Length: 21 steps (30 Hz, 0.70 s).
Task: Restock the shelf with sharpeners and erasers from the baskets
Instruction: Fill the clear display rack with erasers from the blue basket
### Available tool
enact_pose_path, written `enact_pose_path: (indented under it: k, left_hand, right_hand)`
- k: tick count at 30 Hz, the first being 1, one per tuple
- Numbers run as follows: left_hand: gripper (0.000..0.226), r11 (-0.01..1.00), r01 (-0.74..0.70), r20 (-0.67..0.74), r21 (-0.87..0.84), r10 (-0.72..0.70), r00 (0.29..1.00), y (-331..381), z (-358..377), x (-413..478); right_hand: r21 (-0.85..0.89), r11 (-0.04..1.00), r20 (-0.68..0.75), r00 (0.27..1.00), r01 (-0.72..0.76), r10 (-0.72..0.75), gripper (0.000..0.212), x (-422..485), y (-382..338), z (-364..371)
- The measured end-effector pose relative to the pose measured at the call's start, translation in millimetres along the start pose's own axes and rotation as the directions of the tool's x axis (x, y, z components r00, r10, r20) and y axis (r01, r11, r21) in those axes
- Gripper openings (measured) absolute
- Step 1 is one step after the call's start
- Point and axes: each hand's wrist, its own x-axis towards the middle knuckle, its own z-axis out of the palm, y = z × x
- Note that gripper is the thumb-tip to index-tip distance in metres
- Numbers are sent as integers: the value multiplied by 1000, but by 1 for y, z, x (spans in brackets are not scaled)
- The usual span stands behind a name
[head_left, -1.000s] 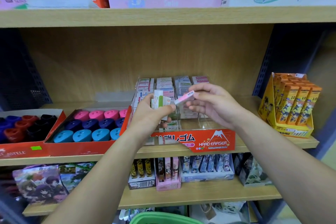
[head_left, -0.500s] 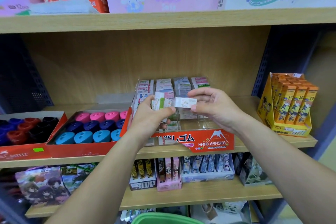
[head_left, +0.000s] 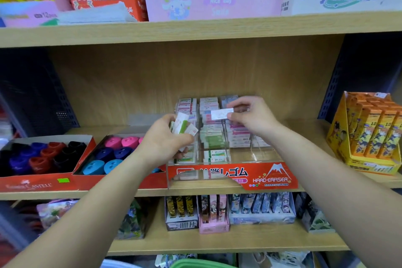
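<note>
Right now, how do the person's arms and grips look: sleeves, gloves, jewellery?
Left forearm and right forearm are bare to the frame edge, no sleeves seen. The left grip and right grip are ungloved hands; no ring, watch or wristband shows.

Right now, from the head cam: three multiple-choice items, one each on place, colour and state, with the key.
1. Relative to the eraser box, the orange display stands:
A) to its left
B) on the shelf above
C) to its right, on the same shelf

2. The front-row sharpeners are:
A) light blue
B) yellow
C) white

3. The right hand:
A) is open and empty
B) pinches one eraser
C) grips a sharpener

Key:
C, it sits at the shelf's right end.
A, the row nearest the viewer is light blue.
B, thumb and fingers pinch a white eraser, while the left hand holds a bunch of erasers.
</note>
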Motion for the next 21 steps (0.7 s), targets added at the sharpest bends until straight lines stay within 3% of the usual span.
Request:
enact_pose_path:
  k: [5,8,13,15,18,21]
  left_hand:
    - [31,999,-12,-55,32,14,998,-7,-12,-2]
    - [30,1000,17,-50,20,-16,999,-12,-17,0]
    - [30,1000,16,-31,3,-16,999,-13,-17,-1]
    - [30,1000,12,-34,4,-12,999,-12,-17,-3]
    - [31,1000,7,-30,7,-7,1000,-10,-17,-6]
    - [34,999,-10,-32,39,12,999,-9,-16,-8]
  right_hand:
    - [-210,978,59,998,-8,21,17,25,4,28]
    - [-301,952,172,985,57,-4,13,28,1,30]
    - [-558,804,275,960,207,-56,16,30,5,35]
    - [-579,781,247,963,234,-106,19,28,6,39]
    - [-357,903,121,970,239,-209,14,10,-14,42]
    - [86,982,236,955,165,-181,16,-18,-49,49]
